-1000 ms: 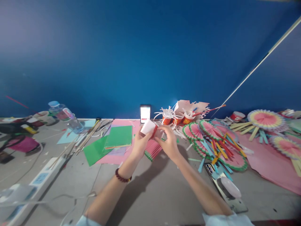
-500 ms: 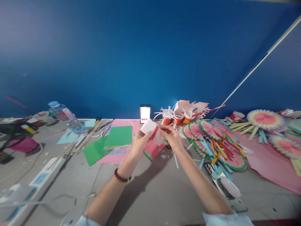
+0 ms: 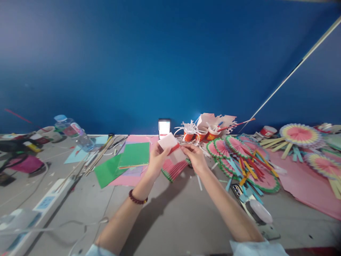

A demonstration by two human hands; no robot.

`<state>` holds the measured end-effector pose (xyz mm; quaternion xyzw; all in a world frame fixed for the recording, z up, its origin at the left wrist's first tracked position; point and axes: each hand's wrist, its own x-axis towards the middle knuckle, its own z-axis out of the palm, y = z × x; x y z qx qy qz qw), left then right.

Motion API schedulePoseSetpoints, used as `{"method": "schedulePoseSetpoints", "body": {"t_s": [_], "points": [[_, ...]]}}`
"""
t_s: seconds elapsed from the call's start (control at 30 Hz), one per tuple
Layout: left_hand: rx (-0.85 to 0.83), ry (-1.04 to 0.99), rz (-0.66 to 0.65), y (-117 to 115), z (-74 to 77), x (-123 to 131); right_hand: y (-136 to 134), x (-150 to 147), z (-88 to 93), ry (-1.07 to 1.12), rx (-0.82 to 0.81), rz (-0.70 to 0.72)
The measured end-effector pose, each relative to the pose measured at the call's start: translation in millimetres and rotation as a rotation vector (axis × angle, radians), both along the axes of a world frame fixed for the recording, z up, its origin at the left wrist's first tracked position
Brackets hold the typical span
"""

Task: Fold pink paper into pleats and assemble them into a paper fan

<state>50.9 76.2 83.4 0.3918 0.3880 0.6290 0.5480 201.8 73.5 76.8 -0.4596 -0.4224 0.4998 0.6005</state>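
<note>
My left hand (image 3: pixel 156 160) is closed on a small white piece of paper (image 3: pixel 167 141) with a red band (image 3: pixel 174 148) across its middle. My right hand (image 3: pixel 196 157) pinches the right side by the red band with thumb and fingertips. The lower part of the held piece looks thin and see-through. Just beneath it lies a pleated pink paper strip (image 3: pixel 174 171) with a green edge on the grey table. Both hands are raised a little above the tabletop.
Green sheets (image 3: pixel 135 154) lie on pink paper to the left, beside thin sticks (image 3: pixel 99 155) and a plastic bottle (image 3: pixel 74 131). Red cups (image 3: pixel 212 134), pleated fans (image 3: pixel 238 146) and a phone (image 3: pixel 241 195) are right. A lit screen (image 3: pixel 164 128) leans against the blue wall.
The white piece has turned slightly between my hands, its red band now lying flatter. My right fingers have shifted slightly along its edge.
</note>
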Motion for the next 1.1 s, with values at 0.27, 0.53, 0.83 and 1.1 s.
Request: {"method": "schedulePoseSetpoints", "body": {"t_s": [0.27, 0.53, 0.83, 1.1], "points": [[-0.165, -0.106, -0.098, 2.7, -7.8, 6.2, -3.8, -3.6, -3.3, -0.321, 0.261, -0.120], [-0.160, -0.185, -0.113, -0.3, -0.4, 3.4, -14.6, -16.2, -5.0, -0.463, 0.311, 0.090], [-0.155, -0.140, -0.130, 7.7, -2.3, -9.9, 0.4, 1.5, 0.8, -0.010, 0.182, -0.087], [-0.242, -0.438, -0.210, 13.1, 3.3, -16.1, 6.1, 17.1, 14.4, 0.516, -0.023, -0.001]]}}
